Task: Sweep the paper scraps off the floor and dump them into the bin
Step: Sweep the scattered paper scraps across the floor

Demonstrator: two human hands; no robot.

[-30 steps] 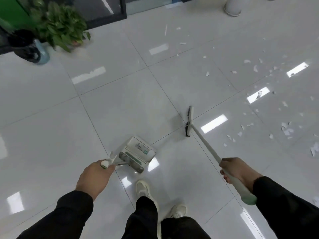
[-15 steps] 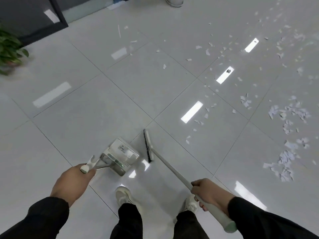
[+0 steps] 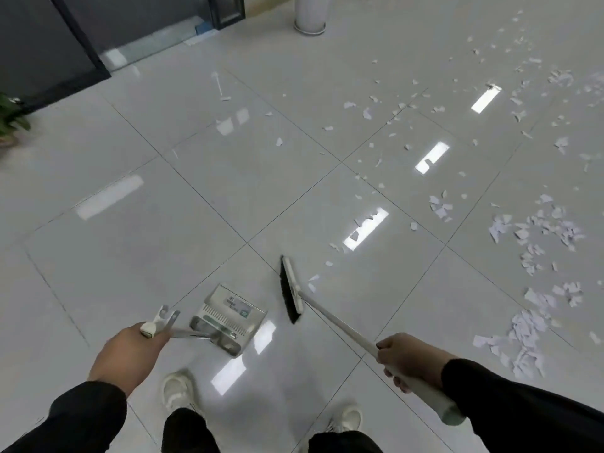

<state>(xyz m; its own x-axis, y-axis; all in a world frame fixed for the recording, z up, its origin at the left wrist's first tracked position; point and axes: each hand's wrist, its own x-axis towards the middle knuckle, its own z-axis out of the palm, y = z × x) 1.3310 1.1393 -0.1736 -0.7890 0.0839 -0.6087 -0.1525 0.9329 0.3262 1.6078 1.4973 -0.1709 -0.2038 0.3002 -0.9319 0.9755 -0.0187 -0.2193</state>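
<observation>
Left hand (image 3: 130, 358) grips dustpan (image 3: 227, 318) handle; right hand (image 3: 408, 358) grips broom (image 3: 292, 291), bristles near shoes. Paper scraps (image 3: 529, 325) strewn rightward on floor (image 3: 130, 223), unswept. Sweeping barely begun, seemingly; next, gather scraps toward pan.

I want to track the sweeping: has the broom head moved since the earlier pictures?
Yes. The broom head was across the tile seam, far from the dustpan; now it lies nearer, just right of it, this side of the seam.

Glossy tiled floor (image 3: 137, 243) here; white paper scraps (image 3: 529, 325) scattered thick on the right; a white pot base (image 3: 310, 18) stands far back.
</observation>
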